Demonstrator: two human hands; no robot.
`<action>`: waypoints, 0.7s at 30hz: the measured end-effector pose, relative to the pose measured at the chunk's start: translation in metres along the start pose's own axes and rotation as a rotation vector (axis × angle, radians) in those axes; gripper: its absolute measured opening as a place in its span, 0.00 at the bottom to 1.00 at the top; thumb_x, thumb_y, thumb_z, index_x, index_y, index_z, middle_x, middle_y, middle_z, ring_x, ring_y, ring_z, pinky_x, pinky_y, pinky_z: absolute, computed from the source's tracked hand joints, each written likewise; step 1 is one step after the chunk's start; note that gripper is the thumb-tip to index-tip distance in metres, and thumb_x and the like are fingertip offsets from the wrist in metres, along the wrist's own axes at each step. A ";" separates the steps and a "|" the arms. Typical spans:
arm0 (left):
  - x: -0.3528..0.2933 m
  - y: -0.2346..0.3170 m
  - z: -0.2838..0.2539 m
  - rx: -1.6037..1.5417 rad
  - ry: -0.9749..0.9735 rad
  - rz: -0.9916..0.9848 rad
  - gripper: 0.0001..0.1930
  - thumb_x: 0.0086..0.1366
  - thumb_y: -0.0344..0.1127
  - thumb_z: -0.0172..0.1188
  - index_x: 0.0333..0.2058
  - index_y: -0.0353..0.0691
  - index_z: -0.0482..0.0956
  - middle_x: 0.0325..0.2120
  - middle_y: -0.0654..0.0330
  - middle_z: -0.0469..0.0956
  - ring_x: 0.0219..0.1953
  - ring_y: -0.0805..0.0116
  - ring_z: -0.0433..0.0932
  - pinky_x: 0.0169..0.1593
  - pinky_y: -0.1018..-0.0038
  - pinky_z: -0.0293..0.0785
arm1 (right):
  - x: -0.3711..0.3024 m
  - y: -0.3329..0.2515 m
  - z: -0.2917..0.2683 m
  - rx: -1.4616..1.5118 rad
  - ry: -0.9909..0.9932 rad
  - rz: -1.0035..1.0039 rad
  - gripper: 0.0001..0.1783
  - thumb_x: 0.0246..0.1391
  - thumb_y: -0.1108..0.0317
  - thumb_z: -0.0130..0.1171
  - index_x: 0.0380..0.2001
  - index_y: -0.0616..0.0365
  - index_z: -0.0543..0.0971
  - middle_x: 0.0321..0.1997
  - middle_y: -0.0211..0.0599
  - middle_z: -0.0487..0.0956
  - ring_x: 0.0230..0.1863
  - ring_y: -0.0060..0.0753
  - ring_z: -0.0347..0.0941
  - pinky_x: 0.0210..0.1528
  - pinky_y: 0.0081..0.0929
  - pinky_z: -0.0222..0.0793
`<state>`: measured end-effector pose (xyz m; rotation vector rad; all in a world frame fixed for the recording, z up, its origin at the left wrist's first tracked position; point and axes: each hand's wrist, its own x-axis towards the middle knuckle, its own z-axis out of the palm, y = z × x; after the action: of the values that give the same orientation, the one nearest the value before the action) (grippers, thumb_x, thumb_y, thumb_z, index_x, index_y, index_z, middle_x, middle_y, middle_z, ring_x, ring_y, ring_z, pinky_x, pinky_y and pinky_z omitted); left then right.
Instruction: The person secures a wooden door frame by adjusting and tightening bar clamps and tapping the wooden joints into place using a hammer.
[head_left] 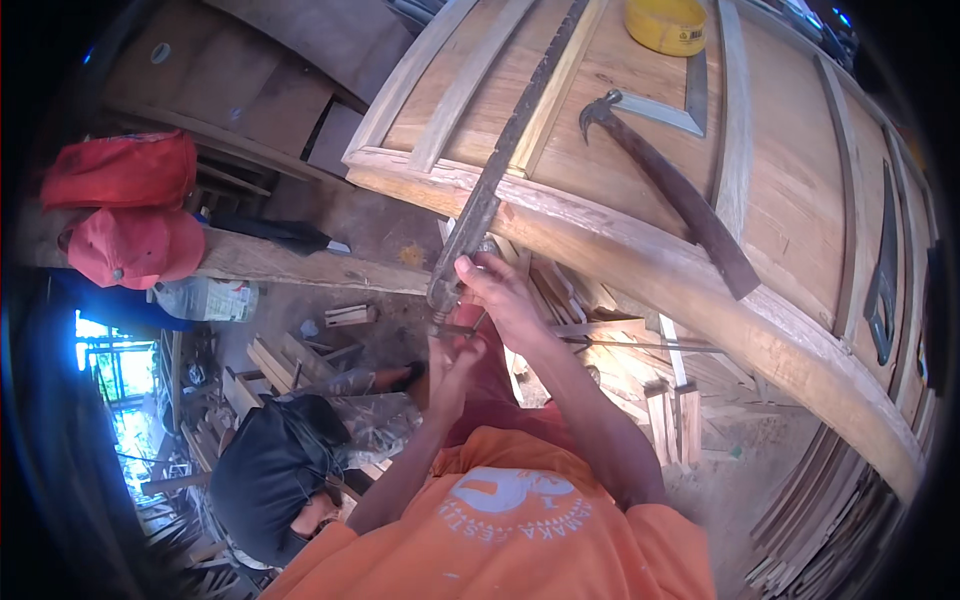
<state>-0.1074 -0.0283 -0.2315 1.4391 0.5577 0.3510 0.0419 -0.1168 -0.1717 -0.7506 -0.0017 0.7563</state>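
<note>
A long notched metal bar clamp (497, 165) lies across the slatted wooden panel (640, 150), its screw end reaching past the near edge. My right hand (503, 303) closes round the clamp's lower end, thumb and fingers against the metal. Just below, my left hand (458, 365) is closed at the screw's thin cross handle, which sticks out between the two hands. Its fingertips are partly hidden. On the panel, right of the clamp, rests a claw hammer (680, 195) with a dark wooden handle. Beyond its head lies a metal try square (660, 110).
A yellow tub (667, 25) stands on the panel's far side; a handsaw (882, 290) lies at its right. A red cap (135, 247) and a red bag (120, 170) sit on a beam at left. A person in dark clothing (270, 470) is low at lower left, among wood offcuts (665, 420).
</note>
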 end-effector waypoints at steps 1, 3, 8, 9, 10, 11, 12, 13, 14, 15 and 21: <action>-0.001 0.017 0.004 0.001 0.077 0.148 0.20 0.76 0.38 0.58 0.61 0.34 0.72 0.46 0.59 0.83 0.51 0.68 0.80 0.61 0.71 0.70 | -0.002 -0.003 0.000 0.009 -0.045 0.015 0.26 0.64 0.48 0.70 0.51 0.58 0.80 0.44 0.36 0.85 0.41 0.22 0.80 0.43 0.23 0.75; 0.005 0.051 0.008 0.026 -0.008 0.083 0.19 0.80 0.39 0.54 0.61 0.32 0.72 0.52 0.54 0.82 0.55 0.65 0.80 0.64 0.69 0.72 | -0.005 -0.013 -0.001 0.020 -0.079 0.034 0.25 0.65 0.49 0.70 0.50 0.60 0.79 0.46 0.40 0.84 0.40 0.25 0.80 0.44 0.25 0.76; 0.004 0.115 0.004 -0.011 -0.143 -0.385 0.19 0.82 0.41 0.52 0.55 0.27 0.75 0.50 0.45 0.84 0.52 0.63 0.85 0.60 0.66 0.80 | -0.016 -0.049 -0.011 -0.202 -0.078 0.262 0.34 0.71 0.48 0.61 0.61 0.73 0.73 0.56 0.55 0.79 0.53 0.43 0.82 0.56 0.38 0.81; 0.004 0.122 0.003 -0.002 -0.116 -0.385 0.19 0.82 0.41 0.52 0.55 0.27 0.75 0.50 0.45 0.84 0.52 0.63 0.85 0.60 0.66 0.80 | -0.017 -0.054 -0.012 -0.125 -0.128 0.276 0.35 0.72 0.50 0.60 0.62 0.75 0.71 0.60 0.58 0.77 0.57 0.48 0.81 0.60 0.41 0.80; 0.006 0.129 0.000 -0.071 -0.159 -0.445 0.18 0.82 0.40 0.51 0.55 0.27 0.75 0.51 0.45 0.84 0.52 0.63 0.85 0.58 0.68 0.82 | -0.019 -0.056 -0.012 -0.087 -0.227 0.234 0.33 0.74 0.54 0.57 0.64 0.78 0.69 0.63 0.62 0.74 0.61 0.53 0.78 0.66 0.43 0.78; 0.005 0.134 -0.001 -0.126 -0.172 -0.490 0.18 0.82 0.39 0.50 0.54 0.26 0.75 0.51 0.44 0.84 0.51 0.62 0.86 0.56 0.70 0.83 | -0.020 -0.059 -0.012 -0.094 -0.208 0.258 0.33 0.74 0.54 0.57 0.64 0.78 0.69 0.63 0.62 0.74 0.61 0.53 0.78 0.66 0.43 0.78; 0.005 0.136 -0.001 -0.084 -0.197 -0.478 0.17 0.82 0.42 0.52 0.54 0.32 0.77 0.50 0.48 0.85 0.50 0.65 0.86 0.53 0.72 0.82 | -0.023 -0.060 -0.010 0.026 -0.177 0.228 0.32 0.74 0.56 0.57 0.64 0.78 0.69 0.64 0.62 0.74 0.61 0.53 0.78 0.66 0.43 0.77; 0.004 0.138 -0.001 -0.103 -0.254 -0.489 0.17 0.82 0.42 0.52 0.54 0.32 0.77 0.50 0.48 0.85 0.50 0.65 0.86 0.53 0.72 0.82 | -0.025 -0.062 -0.010 0.143 -0.175 0.161 0.31 0.74 0.58 0.57 0.65 0.78 0.68 0.64 0.62 0.74 0.62 0.53 0.78 0.67 0.42 0.77; 0.003 0.138 0.000 -0.119 -0.252 -0.471 0.17 0.82 0.42 0.51 0.54 0.31 0.77 0.49 0.48 0.85 0.50 0.66 0.86 0.52 0.72 0.82 | -0.028 -0.065 -0.009 0.145 -0.149 0.192 0.31 0.74 0.58 0.57 0.65 0.78 0.68 0.64 0.62 0.74 0.62 0.53 0.78 0.67 0.42 0.77; 0.004 0.138 0.000 -0.122 -0.225 -0.456 0.18 0.82 0.42 0.51 0.54 0.31 0.77 0.49 0.48 0.85 0.50 0.66 0.86 0.50 0.73 0.83 | -0.032 -0.069 -0.009 0.087 -0.109 0.180 0.29 0.75 0.59 0.56 0.66 0.75 0.68 0.65 0.58 0.74 0.61 0.48 0.78 0.65 0.40 0.77; 0.016 0.150 -0.021 -0.661 -0.438 -0.602 0.19 0.83 0.41 0.47 0.55 0.27 0.74 0.41 0.54 0.84 0.38 0.68 0.85 0.46 0.74 0.83 | -0.041 -0.104 -0.024 -0.432 -0.122 0.144 0.32 0.76 0.54 0.53 0.69 0.70 0.68 0.60 0.51 0.81 0.56 0.42 0.81 0.57 0.35 0.78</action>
<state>-0.0909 0.0148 -0.0864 0.6296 0.4302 -0.2476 0.0822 -0.2079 -0.1148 -1.1218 -0.2296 0.9520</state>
